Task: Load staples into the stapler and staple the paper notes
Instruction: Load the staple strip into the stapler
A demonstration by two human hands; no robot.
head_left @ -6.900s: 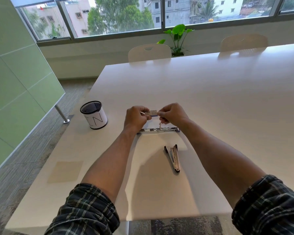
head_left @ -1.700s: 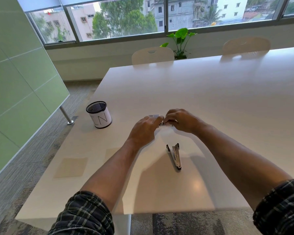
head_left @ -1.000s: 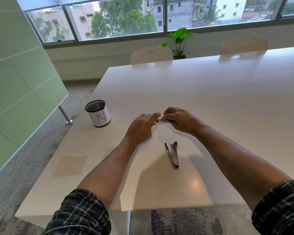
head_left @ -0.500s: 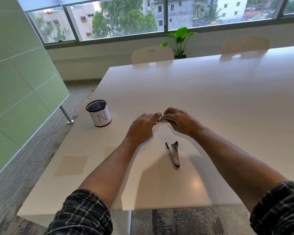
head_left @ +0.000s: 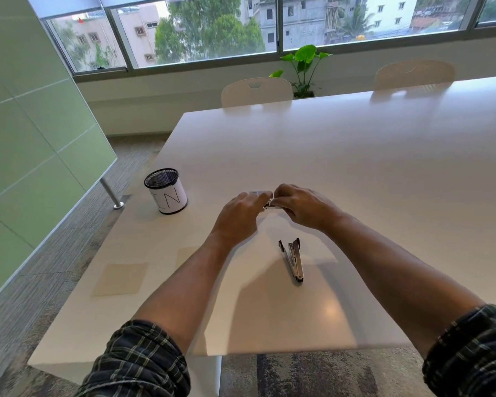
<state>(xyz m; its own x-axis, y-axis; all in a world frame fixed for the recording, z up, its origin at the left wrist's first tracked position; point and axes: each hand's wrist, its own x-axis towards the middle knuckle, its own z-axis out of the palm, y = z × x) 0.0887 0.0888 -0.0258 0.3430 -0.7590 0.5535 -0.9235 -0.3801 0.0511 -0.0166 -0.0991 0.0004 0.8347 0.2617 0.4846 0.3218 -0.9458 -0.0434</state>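
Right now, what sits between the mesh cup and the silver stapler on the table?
In the head view, the left hand and its forearm cross between the mesh cup and the stapler.

A black mesh cup [head_left: 166, 191] wrapped in a white band with dark lettering stands near the left edge of a long white surface [head_left: 355, 156]. Two pale chairs [head_left: 257, 91] [head_left: 414, 74] are drawn up at its far side, with a green potted plant [head_left: 304, 68] between them below a wide window [head_left: 241, 27]. A green panelled wall [head_left: 26, 133] lines the left, above grey carpet [head_left: 69, 239].
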